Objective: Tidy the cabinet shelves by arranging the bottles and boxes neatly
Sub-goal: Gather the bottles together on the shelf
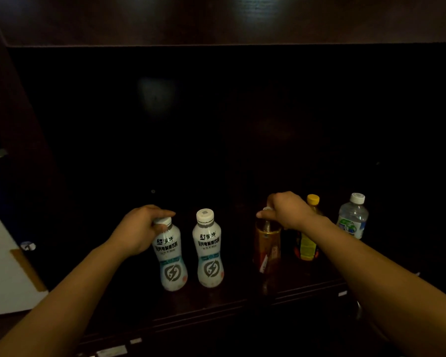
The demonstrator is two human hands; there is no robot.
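Several bottles stand in a row on a dark cabinet shelf. My left hand grips the neck and cap of a white drink bottle at the left. A second, matching white bottle stands upright just to its right, untouched. My right hand is closed over the top of an amber tea bottle. Behind my right wrist stands a yellow-capped bottle with a yellow label. A clear water bottle with a white cap stands at the far right.
The cabinet's interior is very dark and its back wall is barely visible. The underside of a dark wooden shelf runs across the top. A pale flat cardboard box lies at the left, outside the cabinet.
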